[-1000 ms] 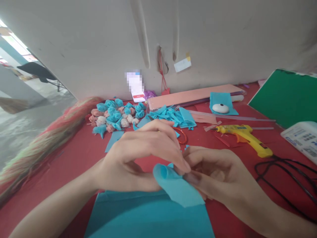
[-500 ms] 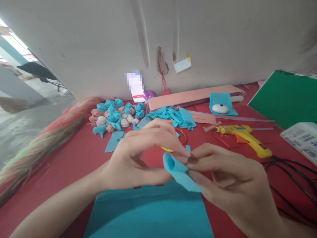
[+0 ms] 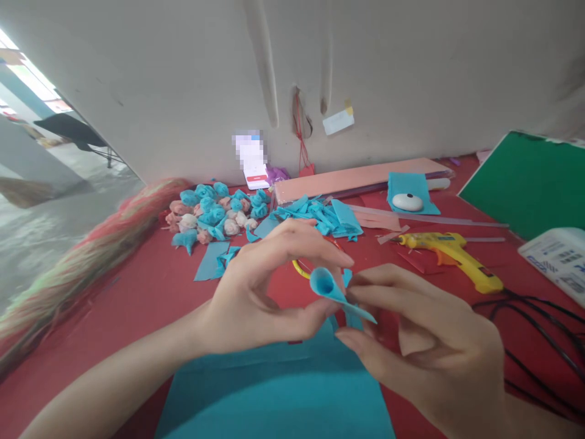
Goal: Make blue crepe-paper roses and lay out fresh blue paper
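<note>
Both hands meet over the red table (image 3: 150, 286) and roll a small blue felt piece (image 3: 329, 290) into a cone. My left hand (image 3: 269, 286) pinches the rolled end between thumb and fingers. My right hand (image 3: 425, 341) grips the flat tail of the same piece from the right. Under my hands lies a large blue felt sheet (image 3: 274, 396). Orange-handled scissors (image 3: 301, 268) peek out just behind the left fingers.
A pile of blue and pink felt roses (image 3: 210, 210) and blue scraps (image 3: 320, 216) lie at the back. A yellow glue gun (image 3: 457, 253) with black cable (image 3: 539, 317) lies right, near a green board (image 3: 525, 183) and a white box (image 3: 557, 259). A pink felt roll (image 3: 356, 177) lies by the wall.
The blue piece has been rolled tighter into a cone and raised a little. My right hand has shifted right and down, and the scissors' handle now shows.
</note>
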Demonstrator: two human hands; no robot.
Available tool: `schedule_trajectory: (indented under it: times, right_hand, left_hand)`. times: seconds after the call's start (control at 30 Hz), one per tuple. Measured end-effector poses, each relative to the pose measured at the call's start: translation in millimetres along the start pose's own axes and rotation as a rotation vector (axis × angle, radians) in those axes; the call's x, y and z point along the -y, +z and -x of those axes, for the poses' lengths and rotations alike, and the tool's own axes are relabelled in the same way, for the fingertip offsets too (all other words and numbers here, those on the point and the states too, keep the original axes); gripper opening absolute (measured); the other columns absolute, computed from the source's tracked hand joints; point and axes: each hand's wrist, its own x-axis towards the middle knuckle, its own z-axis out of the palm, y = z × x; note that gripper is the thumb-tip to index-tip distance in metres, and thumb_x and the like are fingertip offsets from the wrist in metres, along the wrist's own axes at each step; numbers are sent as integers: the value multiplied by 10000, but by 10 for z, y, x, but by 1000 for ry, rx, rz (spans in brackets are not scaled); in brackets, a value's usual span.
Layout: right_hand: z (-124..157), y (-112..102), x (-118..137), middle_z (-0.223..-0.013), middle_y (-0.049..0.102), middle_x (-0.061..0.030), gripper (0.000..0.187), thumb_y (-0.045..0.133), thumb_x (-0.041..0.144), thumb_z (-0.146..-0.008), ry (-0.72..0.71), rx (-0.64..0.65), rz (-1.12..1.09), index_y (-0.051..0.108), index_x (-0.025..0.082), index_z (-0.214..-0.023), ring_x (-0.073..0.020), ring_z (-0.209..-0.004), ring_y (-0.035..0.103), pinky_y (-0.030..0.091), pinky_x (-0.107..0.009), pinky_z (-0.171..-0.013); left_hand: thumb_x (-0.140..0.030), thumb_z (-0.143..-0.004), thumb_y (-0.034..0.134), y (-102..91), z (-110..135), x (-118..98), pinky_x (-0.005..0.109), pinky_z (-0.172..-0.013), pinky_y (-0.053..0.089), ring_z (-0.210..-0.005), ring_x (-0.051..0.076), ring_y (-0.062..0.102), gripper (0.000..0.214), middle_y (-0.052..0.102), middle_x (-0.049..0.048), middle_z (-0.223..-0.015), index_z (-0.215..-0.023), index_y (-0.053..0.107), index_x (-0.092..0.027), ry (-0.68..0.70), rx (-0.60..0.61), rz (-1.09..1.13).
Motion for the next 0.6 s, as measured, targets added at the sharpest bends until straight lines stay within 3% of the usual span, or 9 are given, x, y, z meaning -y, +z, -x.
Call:
schedule_trajectory:
  times: [0.3,0.43,0.6]
  right_hand:
    - [-63,-43,-7,-697,627,34,234,631,78,-703,72,119,-72,679,297,-770,-80,-527,556,473,-165,-446]
    - [-125,-47,4,-631,589,23,126,648,118,-698,224,249,-195,691,236,-681,-59,-478,487,406,-146,-393]
    - [-153,-60,-35,-626,578,34,92,655,127,-690,400,413,-377,685,213,-686,-37,-465,418,358,-135,-392]
  left_hand:
    - [-108,-710,660,-49,5,-19,407,-929,421,-769,166,532,287,645,22,-810,-972,585,-195,-34,75,-9]
    - [-125,-731,651,-133,-40,-6,366,-814,476,-798,176,531,259,652,37,-785,-979,585,-162,29,199,35]
    - [-119,-751,641,-185,-68,-6,337,-796,483,-830,170,527,230,669,58,-815,-973,583,-132,74,285,90]
